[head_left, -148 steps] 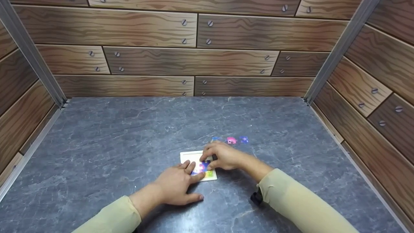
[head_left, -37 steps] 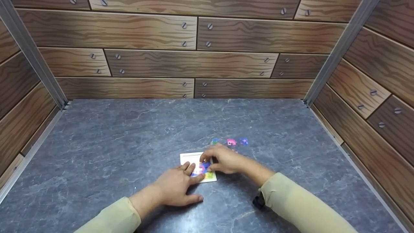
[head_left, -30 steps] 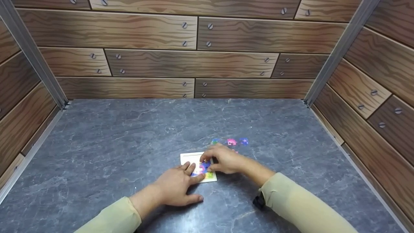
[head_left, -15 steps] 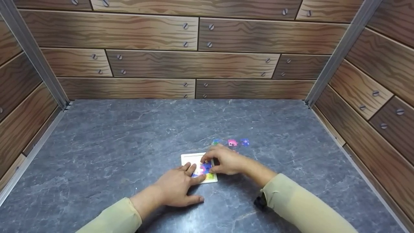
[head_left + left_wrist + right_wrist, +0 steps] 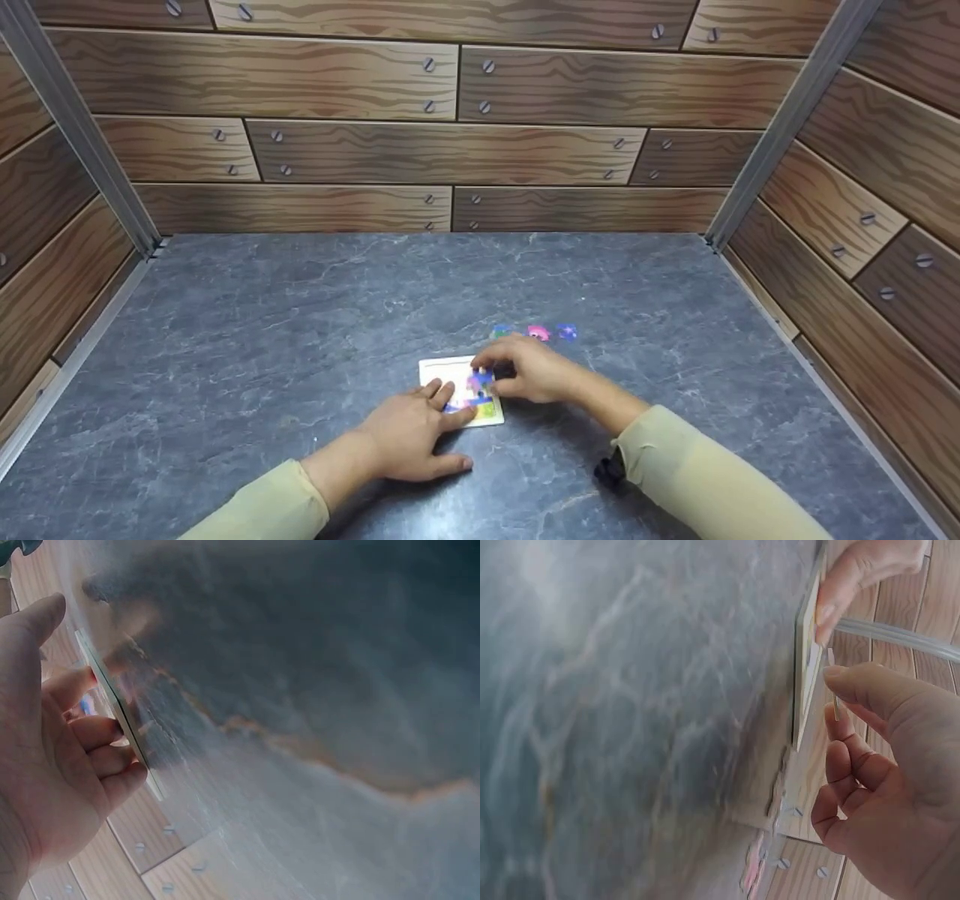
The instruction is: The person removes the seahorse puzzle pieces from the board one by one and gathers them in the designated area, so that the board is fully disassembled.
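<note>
A small white-framed jigsaw tray [image 5: 442,366] lies on the grey marbled table, with printed puzzle pieces [image 5: 486,409] in its near side. My left hand [image 5: 409,431] rests on the tray's near left part, fingers extended and thumb out on the table; in the left wrist view its fingers [image 5: 97,731] lie across the tray's face. Between thumb and fingertip, my right hand [image 5: 529,371] pinches a blue and pink puzzle piece [image 5: 480,382] over the tray's right side. In the right wrist view this thin piece [image 5: 836,696] stands edge-on, a little off the tray [image 5: 807,667].
Beyond the right hand lie loose puzzle pieces: a blue-green one [image 5: 501,330], a pink one [image 5: 538,332] and a blue one with a star [image 5: 568,331]. Wood-print panels [image 5: 360,150] enclose the table at the back and sides.
The right hand has shifted slightly right and lifted its piece off the neighbouring pieces, baring more of the row below. The left hand has stayed in place.
</note>
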The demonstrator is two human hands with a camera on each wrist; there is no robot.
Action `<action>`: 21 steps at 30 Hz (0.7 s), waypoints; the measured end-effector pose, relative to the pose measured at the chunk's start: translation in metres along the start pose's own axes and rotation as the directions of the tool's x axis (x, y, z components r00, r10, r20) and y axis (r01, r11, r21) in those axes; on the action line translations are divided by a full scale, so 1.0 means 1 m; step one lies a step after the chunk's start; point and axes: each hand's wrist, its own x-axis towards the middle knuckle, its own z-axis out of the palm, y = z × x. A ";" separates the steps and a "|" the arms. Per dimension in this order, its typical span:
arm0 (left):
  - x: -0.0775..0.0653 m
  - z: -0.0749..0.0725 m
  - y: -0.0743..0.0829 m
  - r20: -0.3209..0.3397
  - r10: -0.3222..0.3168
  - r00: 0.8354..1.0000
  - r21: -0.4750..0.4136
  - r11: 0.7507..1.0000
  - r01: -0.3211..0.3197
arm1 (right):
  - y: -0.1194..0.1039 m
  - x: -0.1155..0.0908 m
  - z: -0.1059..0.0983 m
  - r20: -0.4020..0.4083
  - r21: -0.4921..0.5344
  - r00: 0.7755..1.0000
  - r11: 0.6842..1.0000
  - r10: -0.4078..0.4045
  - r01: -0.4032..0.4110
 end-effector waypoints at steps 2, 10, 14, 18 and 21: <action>0.001 -0.001 0.000 0.011 -0.003 1.000 -0.006 1.000 0.003 | 0.003 -0.003 -0.004 -0.043 0.017 0.999 1.000 -0.003 0.004; 0.001 -0.002 -0.001 0.037 -0.008 0.999 -0.023 1.000 0.008 | 0.017 -0.021 -0.025 -0.127 0.061 0.990 0.997 0.057 -0.050; 0.000 -0.002 0.000 0.023 -0.006 1.000 -0.020 1.000 0.006 | 0.026 -0.033 -0.034 -0.155 0.065 0.984 0.995 0.090 -0.081; 0.000 -0.002 0.000 0.005 0.002 1.000 -0.012 1.000 -0.002 | 0.037 -0.047 -0.041 -0.183 0.060 0.976 0.993 0.114 -0.105; 0.000 -0.002 -0.001 0.007 0.003 1.000 -0.016 1.000 -0.002 | 0.046 -0.058 -0.044 -0.195 0.055 0.970 0.989 0.143 -0.135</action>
